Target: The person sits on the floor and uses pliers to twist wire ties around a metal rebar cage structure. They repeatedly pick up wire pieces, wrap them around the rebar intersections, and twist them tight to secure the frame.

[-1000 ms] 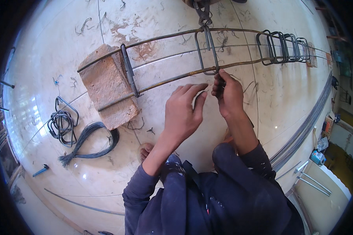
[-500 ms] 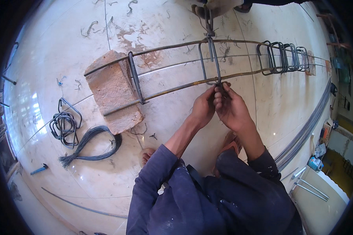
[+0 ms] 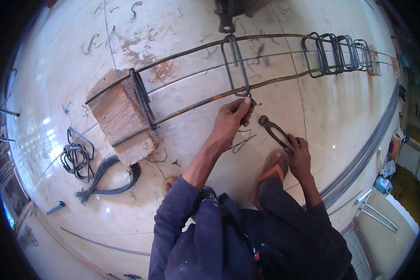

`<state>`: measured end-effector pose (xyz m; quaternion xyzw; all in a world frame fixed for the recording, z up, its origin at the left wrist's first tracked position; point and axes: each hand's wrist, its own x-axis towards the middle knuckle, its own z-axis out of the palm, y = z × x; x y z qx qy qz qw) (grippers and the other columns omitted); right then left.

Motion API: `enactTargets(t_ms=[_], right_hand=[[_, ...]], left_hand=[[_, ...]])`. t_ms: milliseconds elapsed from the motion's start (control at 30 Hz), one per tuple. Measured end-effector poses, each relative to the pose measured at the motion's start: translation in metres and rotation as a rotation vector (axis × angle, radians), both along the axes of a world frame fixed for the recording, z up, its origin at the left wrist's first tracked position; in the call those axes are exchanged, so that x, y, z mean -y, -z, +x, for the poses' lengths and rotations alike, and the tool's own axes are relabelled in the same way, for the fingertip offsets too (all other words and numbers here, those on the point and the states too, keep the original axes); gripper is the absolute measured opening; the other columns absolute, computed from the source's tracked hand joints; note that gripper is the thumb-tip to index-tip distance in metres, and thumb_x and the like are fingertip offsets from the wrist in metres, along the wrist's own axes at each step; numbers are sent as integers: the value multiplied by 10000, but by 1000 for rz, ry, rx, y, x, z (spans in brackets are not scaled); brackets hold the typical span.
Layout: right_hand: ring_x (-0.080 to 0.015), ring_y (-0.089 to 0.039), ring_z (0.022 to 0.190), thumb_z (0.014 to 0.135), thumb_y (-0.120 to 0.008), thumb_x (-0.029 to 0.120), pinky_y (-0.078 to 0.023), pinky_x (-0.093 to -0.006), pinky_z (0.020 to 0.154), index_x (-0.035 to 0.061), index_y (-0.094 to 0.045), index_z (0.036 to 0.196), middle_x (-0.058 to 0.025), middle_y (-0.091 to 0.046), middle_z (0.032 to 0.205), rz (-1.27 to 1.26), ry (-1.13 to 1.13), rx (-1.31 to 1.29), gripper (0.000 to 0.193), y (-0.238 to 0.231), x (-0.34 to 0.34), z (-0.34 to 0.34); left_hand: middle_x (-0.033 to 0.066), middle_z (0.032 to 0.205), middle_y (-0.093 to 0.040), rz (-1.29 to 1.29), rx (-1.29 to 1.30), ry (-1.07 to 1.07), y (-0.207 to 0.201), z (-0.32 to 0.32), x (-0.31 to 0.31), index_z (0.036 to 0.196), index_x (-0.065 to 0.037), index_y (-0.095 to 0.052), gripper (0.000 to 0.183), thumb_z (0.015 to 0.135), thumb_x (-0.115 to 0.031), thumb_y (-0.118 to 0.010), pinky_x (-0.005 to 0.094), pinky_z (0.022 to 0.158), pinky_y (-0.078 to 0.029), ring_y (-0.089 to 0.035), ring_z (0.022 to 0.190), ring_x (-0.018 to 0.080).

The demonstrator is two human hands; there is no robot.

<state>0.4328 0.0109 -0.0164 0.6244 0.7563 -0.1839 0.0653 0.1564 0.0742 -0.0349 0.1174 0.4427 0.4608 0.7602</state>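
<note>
My left hand (image 3: pixel 230 119) is closed at the near steel rod (image 3: pixel 214 98), its thumb and finger pinching a short tie wire at the lower corner of a bent steel stirrup (image 3: pixel 227 67). Off to the right, my right hand (image 3: pixel 299 156) grips the handles of dark pincers (image 3: pixel 276 130), their head pointing up and left above the floor. The stirrup spans the near rod and the far rod (image 3: pixel 186 56). Across from me, another person's dark pincers (image 3: pixel 226 18) are at the stirrup's upper end; that person's hand is blurred and mostly cut off.
A reddish block (image 3: pixel 119 109) props the rods' left ends, beside more stirrups (image 3: pixel 142 98). Several stirrups (image 3: pixel 329 53) hang to the right. A wire bundle (image 3: pixel 108 179), loose stirrups (image 3: pixel 77 158) and a hammer (image 3: pixel 56 208) lie left; long steel bars (image 3: pixel 359 163) lie right.
My right hand has left the stirrup corner, moved down and right, and now holds pincers. My left hand stays at the corner. The view has shifted slightly.
</note>
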Motion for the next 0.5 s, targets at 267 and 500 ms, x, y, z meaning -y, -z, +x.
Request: enactTargets(t_ms=[267, 500], right_hand=[[-330, -578, 956, 799, -631, 110, -505, -424, 753, 35, -540, 1163, -150, -558, 1038, -7, -200, -48, 384, 8, -7, 18], [-332, -627, 750, 849, -613, 122, -500, -420, 687, 6, -493, 987, -169, -610, 809, -349, -93, -233, 216, -12, -36, 3]], left_hand=[[20, 827, -591, 6, -202, 60, -15, -9, 1, 1007, 17, -644, 345, 946, -317, -585, 240, 649, -422, -482, 694, 75], [137, 1190, -587, 278, -274, 148, -30, -25, 16, 1318, 4, -436, 426, 975, -235, -517, 329, 952, -428, -552, 1064, 199]])
